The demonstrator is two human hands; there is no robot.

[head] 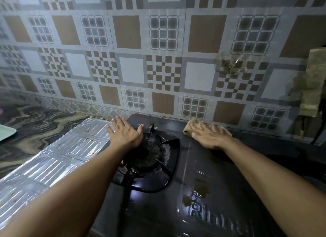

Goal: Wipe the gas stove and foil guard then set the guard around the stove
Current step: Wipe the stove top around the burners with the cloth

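A: Two hands were out over the gas stove (pixel 202 192). The left hand (pixel 124 133) lay flat with straight fingers at the stove's far left corner, its palm over the 10 o'clock side of the burner grate (pixel 150 159) and holding nothing.

B: And the right hand (pixel 210 135)?

A: Flat as well, fingers straight, pressing a tan cloth (pixel 189 128) onto the stove top near its back edge, at about 1 o'clock from the burner. The cloth showed beyond the fingertips and at the thumb side.

B: Where was the foil guard (pixel 58 150)?

A: Lying flat on the marbled table (pixel 35 123) at 9 o'clock of the stove, touching its left side, with small brown specks on its ribbed silver surface. It was not standing around the stove.

B: Any containers?

A: Only a pale green tray (pixel 6 133) at the far left edge of view, at about 9 o'clock beyond the guard; I could not tell whether anything was in it. A clear plastic pocket (pixel 230 64) stuck on the tiled wall (pixel 127 32) at 1 o'clock held something brownish, too blurred to name.

B: The stove surface?

A: Dark and glossy, with yellowish wet smears running down toward the raised brand lettering (pixel 220 217) at 5 o'clock. A beige towel (pixel 315 83) hung at the right edge, 3 o'clock.
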